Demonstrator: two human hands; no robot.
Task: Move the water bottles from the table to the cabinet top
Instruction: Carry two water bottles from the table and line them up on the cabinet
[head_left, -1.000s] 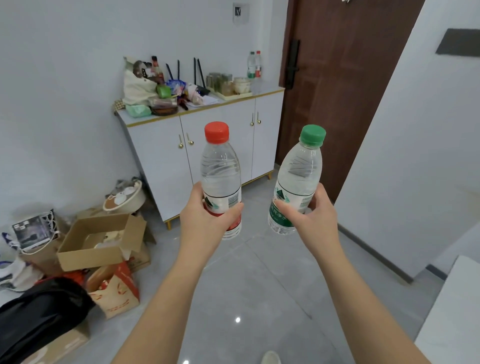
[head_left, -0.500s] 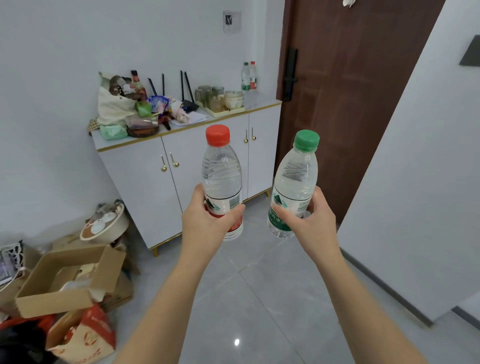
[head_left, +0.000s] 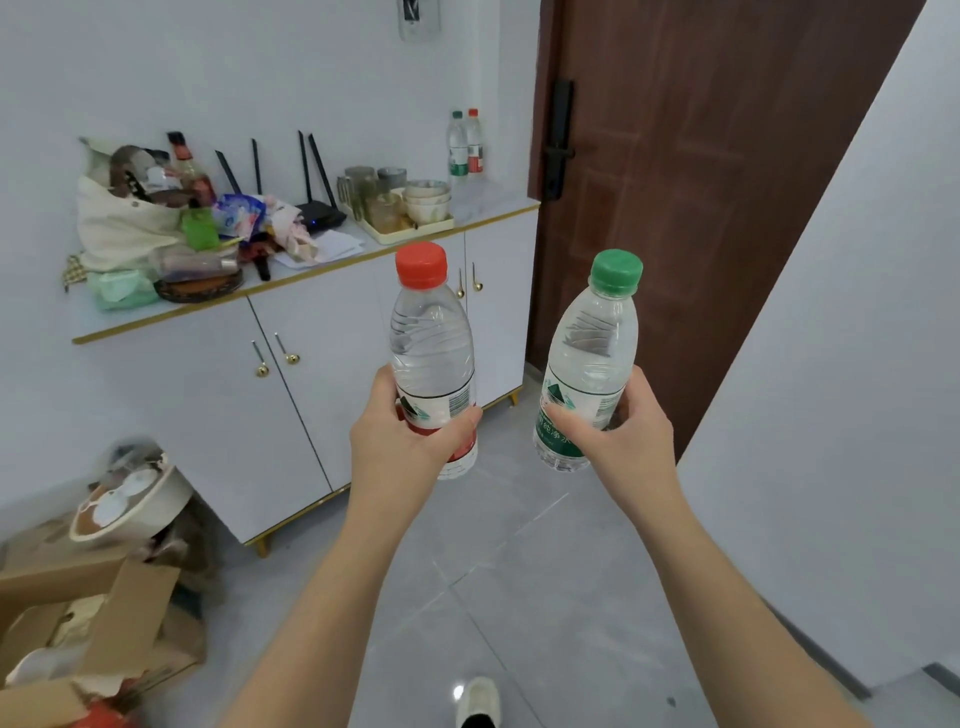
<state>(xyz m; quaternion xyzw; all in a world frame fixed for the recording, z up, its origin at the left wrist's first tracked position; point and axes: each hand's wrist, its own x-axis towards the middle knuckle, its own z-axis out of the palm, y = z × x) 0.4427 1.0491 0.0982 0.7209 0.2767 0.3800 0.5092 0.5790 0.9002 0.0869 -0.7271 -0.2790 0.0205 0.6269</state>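
Red-capped bottle (head_left: 434, 358), gripped by the fingers of the left hand (head_left: 400, 452), and green-capped bottle (head_left: 592, 358), gripped by the right hand (head_left: 628, 447), are mid-carry, short of the cabinet top (head_left: 485, 200), whose bare right end probably suits setting them down.

Home entryway, probably: cluttered cabinet (head_left: 182, 415) (router (head_left: 319, 213), bowls (head_left: 426, 200)), door (head_left: 701, 208).

Both bare forearms reach forward from the lower edge of the view, roughly parallel and apart. The left hand (head_left: 402, 447) grips the red-capped bottle (head_left: 434, 338) at its lower label, thumb laid across the near face and back of hand toward the camera. The right hand (head_left: 626, 441) grips the green-capped bottle (head_left: 592, 338) likewise. The fingers on the far sides are mostly hidden; they appear curled round.
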